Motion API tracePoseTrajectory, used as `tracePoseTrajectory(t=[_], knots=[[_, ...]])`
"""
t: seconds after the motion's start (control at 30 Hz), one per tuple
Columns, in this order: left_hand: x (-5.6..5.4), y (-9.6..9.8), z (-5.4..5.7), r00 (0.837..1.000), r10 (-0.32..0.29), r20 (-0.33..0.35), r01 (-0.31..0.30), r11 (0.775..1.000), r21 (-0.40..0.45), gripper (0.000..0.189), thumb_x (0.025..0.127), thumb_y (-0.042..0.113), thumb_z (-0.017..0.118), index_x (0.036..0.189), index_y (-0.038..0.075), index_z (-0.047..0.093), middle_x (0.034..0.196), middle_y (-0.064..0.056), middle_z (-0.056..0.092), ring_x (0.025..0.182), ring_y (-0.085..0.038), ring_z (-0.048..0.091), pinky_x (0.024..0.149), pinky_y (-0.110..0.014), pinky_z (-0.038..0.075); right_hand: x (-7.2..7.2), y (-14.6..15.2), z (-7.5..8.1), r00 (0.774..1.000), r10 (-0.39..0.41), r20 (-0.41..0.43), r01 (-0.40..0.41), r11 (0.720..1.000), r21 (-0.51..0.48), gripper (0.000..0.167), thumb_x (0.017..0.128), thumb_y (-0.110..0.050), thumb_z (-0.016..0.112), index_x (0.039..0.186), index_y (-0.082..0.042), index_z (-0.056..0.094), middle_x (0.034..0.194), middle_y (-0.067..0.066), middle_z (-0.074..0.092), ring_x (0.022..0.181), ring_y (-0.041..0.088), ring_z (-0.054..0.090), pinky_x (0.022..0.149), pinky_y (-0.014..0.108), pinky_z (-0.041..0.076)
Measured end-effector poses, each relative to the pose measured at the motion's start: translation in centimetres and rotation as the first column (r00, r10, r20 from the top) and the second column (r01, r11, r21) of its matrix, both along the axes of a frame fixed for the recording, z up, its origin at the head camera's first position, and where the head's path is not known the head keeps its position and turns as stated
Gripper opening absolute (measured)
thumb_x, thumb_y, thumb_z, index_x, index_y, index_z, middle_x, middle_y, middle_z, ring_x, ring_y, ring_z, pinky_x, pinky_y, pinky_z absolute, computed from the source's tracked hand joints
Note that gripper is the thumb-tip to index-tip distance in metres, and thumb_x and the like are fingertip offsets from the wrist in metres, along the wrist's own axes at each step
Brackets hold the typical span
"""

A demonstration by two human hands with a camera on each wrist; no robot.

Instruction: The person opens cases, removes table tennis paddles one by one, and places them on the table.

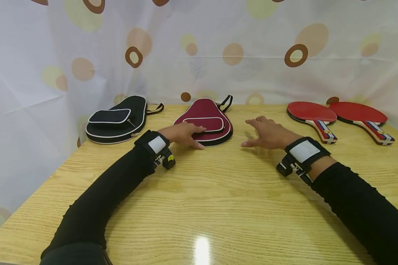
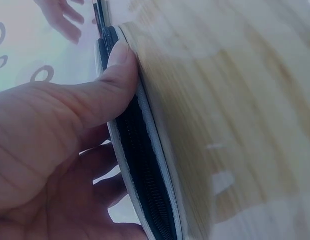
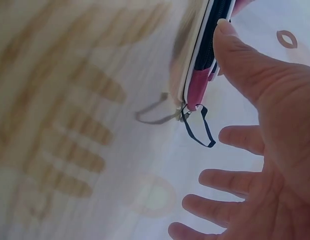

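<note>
A maroon table tennis paddle case [image 1: 202, 109] with white piping, a front pocket and a black strap lies flat at the back middle of the table. My left hand [image 1: 184, 133] grips its near left part, fingers over the top by the pocket. In the left wrist view the thumb [image 2: 119, 60] presses on the black zipped side; the fingertips are hidden behind the case. To the right of the case, my right hand [image 1: 266, 133] hovers apart from it above the table, its fingers [image 3: 230, 180] spread and holding nothing.
A black paddle case [image 1: 137, 110] with a pocket and strap lies at the back left. At the back right are two red paddles [image 1: 310, 110] [image 1: 356, 110] with striped handles. A patterned curtain [image 1: 212, 73] hangs behind the wooden table [image 1: 219, 198].
</note>
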State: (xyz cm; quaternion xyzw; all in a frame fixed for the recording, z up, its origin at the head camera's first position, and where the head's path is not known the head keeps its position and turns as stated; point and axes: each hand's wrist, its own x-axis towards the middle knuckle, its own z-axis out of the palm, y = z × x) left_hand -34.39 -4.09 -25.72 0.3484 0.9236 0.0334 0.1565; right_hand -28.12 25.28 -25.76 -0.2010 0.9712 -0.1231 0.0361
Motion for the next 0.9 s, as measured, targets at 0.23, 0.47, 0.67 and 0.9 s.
tracePoseTrajectory(t=[0.23,0.47,0.67,0.9], knots=[[-0.2,-1.2,0.0,1.0,-0.006,0.001,0.006,1.0,0.019,0.075,0.098,0.04,0.065,0.159,0.012,0.032,0.162,-0.011,0.032,0.15,-0.028,0.027,0.121,-0.043,0.023,0.0,-0.1,0.0,1.0,0.008,-0.019,-0.008,1.0,0.005,0.087,0.094,-0.046,0.07,0.152,0.008,0.033,0.15,0.039,0.03,0.135,0.057,0.034,0.104,0.071,0.033],[-0.5,-2.3,-0.1,1.0,-0.019,-0.007,0.02,1.0,0.022,0.074,0.098,0.038,0.066,0.158,0.01,0.032,0.162,-0.012,0.031,0.15,-0.03,0.027,0.121,-0.044,0.023,-0.1,-0.1,-0.3,1.0,0.003,-0.019,-0.003,1.0,0.013,0.087,0.094,-0.047,0.069,0.152,0.007,0.033,0.15,0.038,0.031,0.135,0.057,0.034,0.102,0.073,0.033],[-0.5,-3.2,-0.1,1.0,-0.004,-0.006,0.004,1.0,0.023,0.075,0.098,0.038,0.066,0.158,0.01,0.032,0.162,-0.013,0.032,0.15,-0.03,0.028,0.12,-0.045,0.024,-0.2,0.0,-0.4,1.0,0.006,-0.025,-0.005,1.0,0.021,0.086,0.095,-0.047,0.068,0.152,0.007,0.034,0.15,0.038,0.032,0.135,0.057,0.034,0.103,0.073,0.032],[-0.4,-3.8,0.2,1.0,-0.001,0.003,0.001,1.0,0.024,0.075,0.098,0.037,0.066,0.158,0.008,0.032,0.162,-0.015,0.032,0.149,-0.032,0.028,0.12,-0.046,0.024,-0.2,-0.1,-0.4,1.0,0.006,-0.022,-0.005,1.0,0.025,0.085,0.095,-0.046,0.067,0.152,0.008,0.034,0.15,0.039,0.031,0.135,0.058,0.033,0.101,0.074,0.032]])
